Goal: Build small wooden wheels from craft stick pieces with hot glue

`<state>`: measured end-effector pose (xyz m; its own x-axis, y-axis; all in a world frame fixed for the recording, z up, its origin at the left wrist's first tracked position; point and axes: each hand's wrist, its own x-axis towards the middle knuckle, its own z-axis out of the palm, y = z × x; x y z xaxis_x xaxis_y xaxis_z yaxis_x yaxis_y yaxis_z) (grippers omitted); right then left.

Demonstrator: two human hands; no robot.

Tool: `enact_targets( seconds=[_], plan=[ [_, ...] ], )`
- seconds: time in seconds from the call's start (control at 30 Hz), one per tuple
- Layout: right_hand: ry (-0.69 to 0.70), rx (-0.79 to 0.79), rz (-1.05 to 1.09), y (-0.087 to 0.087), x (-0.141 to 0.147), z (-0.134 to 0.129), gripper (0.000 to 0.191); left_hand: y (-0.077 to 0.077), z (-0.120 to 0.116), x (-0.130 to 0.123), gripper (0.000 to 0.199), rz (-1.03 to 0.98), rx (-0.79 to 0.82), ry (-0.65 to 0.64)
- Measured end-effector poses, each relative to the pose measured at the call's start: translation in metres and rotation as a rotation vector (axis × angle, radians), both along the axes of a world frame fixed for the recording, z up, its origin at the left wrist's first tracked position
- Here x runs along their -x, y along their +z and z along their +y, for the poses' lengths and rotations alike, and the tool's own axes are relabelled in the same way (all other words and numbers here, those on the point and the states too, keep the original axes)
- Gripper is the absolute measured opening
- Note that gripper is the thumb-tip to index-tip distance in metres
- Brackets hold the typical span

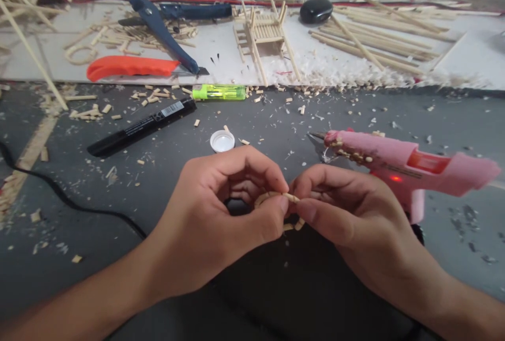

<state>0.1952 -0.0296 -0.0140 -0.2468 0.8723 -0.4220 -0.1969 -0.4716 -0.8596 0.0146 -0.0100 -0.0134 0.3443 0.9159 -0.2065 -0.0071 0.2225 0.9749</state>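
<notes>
Between my hands is a small ring of short wooden stick pieces (292,197), partly covered by my fingers. My left hand (232,204) is closed, pinching the ring's upper edge between thumb and forefinger. Close beside that grip, my right hand (347,204) pinches the same ring with thumb and fingertips. Lower pieces of the ring show beneath the two thumbs. Just behind my right hand lies a pink glue gun (386,157) with a red light lit, its nozzle pointing left. A white bottle cap (222,141) sits beyond my left hand.
A black marker (142,128), a yellow-green lighter (219,92), an orange utility knife (132,67) and blue pliers (165,33) lie behind. A miniature wooden chair (266,33) stands on a white board, with thin sticks (366,41) to its right. Wood scraps litter the dark table. A black cable (74,204) crosses at left.
</notes>
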Motion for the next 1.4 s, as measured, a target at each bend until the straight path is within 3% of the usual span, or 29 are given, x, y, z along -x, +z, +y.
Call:
enact_targets(
  seconds=[0.53,0.63,0.7,0.77,0.87,1.0,1.07,1.13,1.23,1.33,1.4],
  plan=[
    [0.028,0.044,0.010,0.000,-0.005,-0.001,0.022,0.003,0.003,-0.001,0.010,0.116,-0.054,0.048],
    [0.026,-0.061,-0.073,0.000,-0.004,-0.006,0.015,0.003,0.003,0.000,0.008,0.126,-0.023,0.049],
    [-0.008,-0.190,-0.222,0.001,-0.002,-0.011,0.012,0.003,0.003,0.001,0.007,0.176,-0.018,0.031],
    [-0.021,-0.330,-0.431,0.005,-0.003,-0.017,0.021,0.002,0.002,0.001,0.006,0.258,-0.050,0.000],
    [0.053,-0.502,-0.730,0.013,-0.007,-0.023,0.029,-0.001,0.002,0.002,0.004,0.419,-0.207,-0.067],
    [0.237,-0.653,-0.889,0.018,-0.010,-0.018,0.009,-0.004,0.002,0.003,0.007,0.628,-0.482,-0.127],
    [0.318,-0.683,-0.953,0.017,-0.009,-0.013,0.012,-0.004,0.002,0.004,0.008,0.665,-0.551,-0.136],
    [0.348,-0.718,-1.039,0.016,-0.009,-0.010,0.019,-0.003,0.003,0.004,0.008,0.659,-0.540,-0.124],
    [0.291,-0.798,-1.116,0.015,-0.010,-0.010,0.014,0.000,0.005,0.004,0.005,0.589,-0.429,-0.055],
    [0.162,-0.841,-1.025,0.017,-0.012,-0.015,0.006,0.004,0.006,0.004,0.004,0.434,-0.339,0.026],
    [0.089,-0.777,-0.928,0.018,-0.013,-0.019,0.018,0.007,0.005,0.004,0.004,0.328,-0.303,0.053]
  ],
)
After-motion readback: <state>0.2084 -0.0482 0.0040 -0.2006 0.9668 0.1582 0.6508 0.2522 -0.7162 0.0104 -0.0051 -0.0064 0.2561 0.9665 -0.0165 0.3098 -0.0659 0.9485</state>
